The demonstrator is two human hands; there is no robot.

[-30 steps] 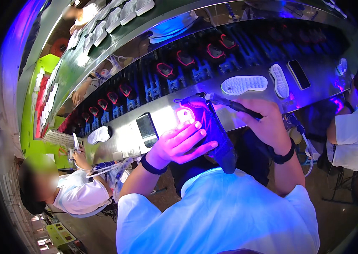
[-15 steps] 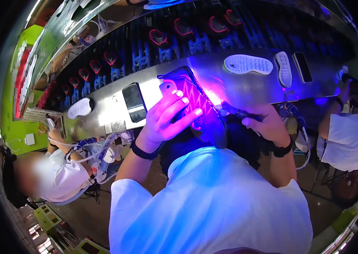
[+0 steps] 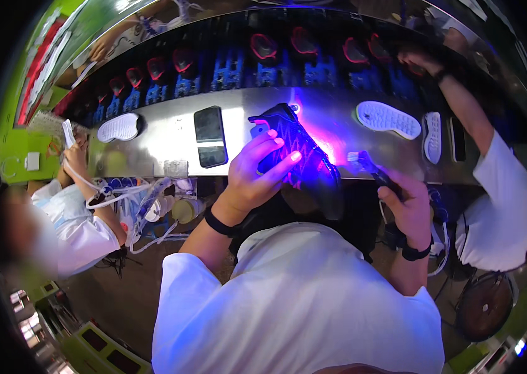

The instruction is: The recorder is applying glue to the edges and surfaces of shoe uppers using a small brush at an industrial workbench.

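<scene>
A dark shoe upper (image 3: pixel 301 146), lit purple and pink, is held tilted over the near edge of the metal bench. My left hand (image 3: pixel 251 177) grips it from the left, fingers spread across its side and the thumb side hidden. In my right hand (image 3: pixel 408 209) is a brush (image 3: pixel 363 163) with a dark handle and pale bristles. Its bristles point toward the shoe's right edge, a small gap apart from it. Bright violet light falls on the bench right behind the shoe.
White soles lie on the metal bench (image 3: pixel 251 100): one (image 3: pixel 118 128) at left, another (image 3: pixel 388 119) at right. Phones (image 3: pixel 211 137) rest there too. Behind runs a line of dark shoes (image 3: pixel 263 47) on blue racks. A co-worker's arm (image 3: pixel 469 115) reaches in from the right; another person sits left.
My right hand has drawn the brush away from the shoe's edge, down and right. The co-worker at right now stretches an arm to the racks. The whole view has shifted slightly.
</scene>
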